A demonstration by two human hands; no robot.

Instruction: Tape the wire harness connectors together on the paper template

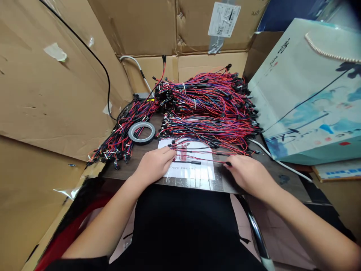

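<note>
A thin red-and-black wire harness (214, 161) stretches between my hands, low over a printed sheet (207, 173) at the front of the table. My left hand (158, 162) is closed around its left end, and the fingertips partly hide the wires. At the other end, my right hand (251, 174) pinches the harness by a small black connector (228, 164). A length of black sleeve (194, 162) lies along the wires above the sheet. Just beyond my hands are more loose wires and a stacked pile of similar harnesses (208, 126).
A roll of tape (141, 132) rests left of the sheet, beside another heap of harnesses (124, 130). Cardboard walls (56, 94) enclose the left and back. A large paper bag (307, 94) stands at the right, near a white cable (278, 160).
</note>
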